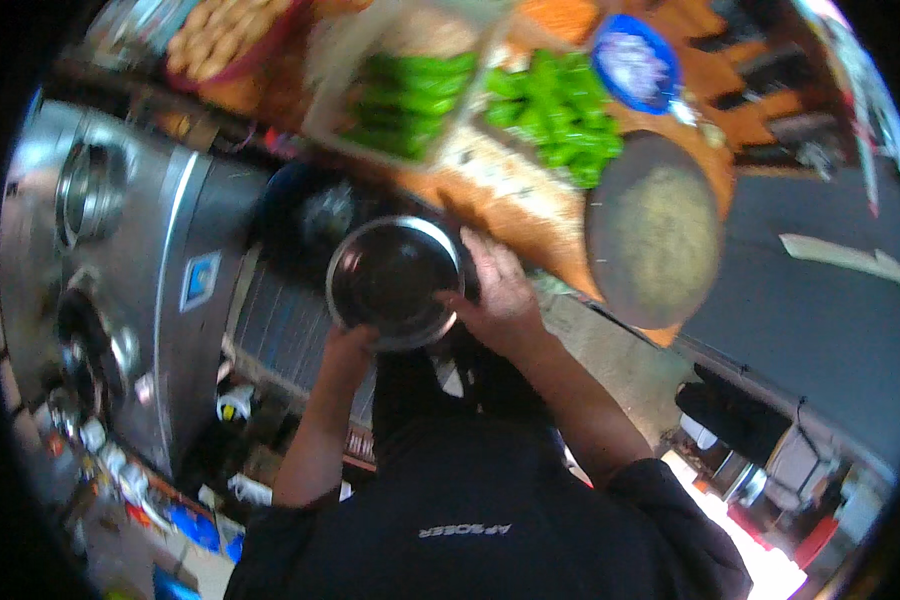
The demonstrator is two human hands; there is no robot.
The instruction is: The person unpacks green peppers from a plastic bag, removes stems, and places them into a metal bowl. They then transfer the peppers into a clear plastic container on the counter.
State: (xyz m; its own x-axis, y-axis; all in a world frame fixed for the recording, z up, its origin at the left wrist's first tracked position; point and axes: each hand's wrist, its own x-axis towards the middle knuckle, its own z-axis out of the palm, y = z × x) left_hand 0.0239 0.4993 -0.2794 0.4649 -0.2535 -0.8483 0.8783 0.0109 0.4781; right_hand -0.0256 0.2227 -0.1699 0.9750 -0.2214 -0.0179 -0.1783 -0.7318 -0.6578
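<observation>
A round, shiny metal bowl (394, 289) is held in front of my body between both hands. My left hand (351, 349) grips its lower left rim. On the right side, my right hand (499, 296) holds the rim, thumb over the edge and fingers spread along the outside. The bowl's inside looks dark; whether it contains anything cannot be told. Beyond it, on a wooden table (547, 202), are green peppers (555, 112), a clear plastic container (322, 112) with more green vegetables, and a round board (664, 232) with a pale, worn middle.
A blue bowl (671, 97) of chopped, pale purple pieces sits at the table's far side, near a red basket (259, 56) of brown, rounded items. Left stands a metal counter (135, 247) with a pot (90, 191). A grey surface (795, 315) extends at right.
</observation>
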